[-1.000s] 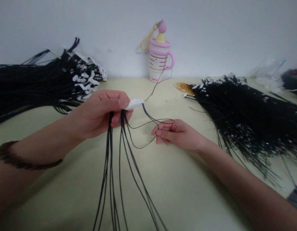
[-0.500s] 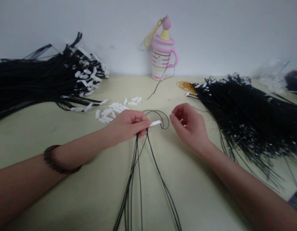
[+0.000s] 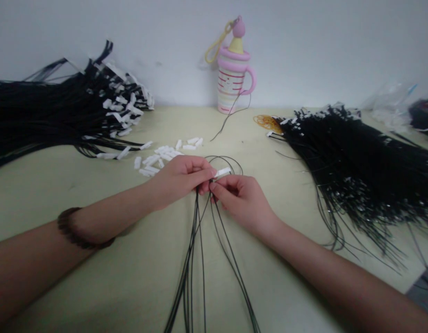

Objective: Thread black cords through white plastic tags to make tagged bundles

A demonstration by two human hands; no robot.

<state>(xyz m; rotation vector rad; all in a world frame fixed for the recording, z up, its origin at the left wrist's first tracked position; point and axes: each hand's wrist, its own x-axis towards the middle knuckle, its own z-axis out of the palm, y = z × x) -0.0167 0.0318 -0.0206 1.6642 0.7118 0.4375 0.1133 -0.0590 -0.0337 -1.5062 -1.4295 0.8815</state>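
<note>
Between the thumb and fingers of my left hand (image 3: 188,179) a bundle of thin black wires (image 3: 191,259) is pinched, along with a white strip (image 3: 223,171) that sticks out to the right. My right hand (image 3: 243,199) touches the left fingertips and pinches a wire just below the strip. From both hands the wires run down toward the bottom edge in two groups. Above the fingers some wire (image 3: 234,160) curves in a loop. Several small white strips (image 3: 165,155) lie on the table behind my left hand.
A large bundle of black wires with white ends (image 3: 54,111) lies at left, another wire bundle (image 3: 366,166) at right. A pink-and-white cup (image 3: 231,83) stands against the wall. Yellow rubber bands (image 3: 266,122) and a clear plastic bag (image 3: 390,108) rest farther back on the table (image 3: 130,277).
My right hand has moved left and down to meet the left one, closing on a wire there. The left hand keeps its pinch. The view has shifted slightly.
</note>
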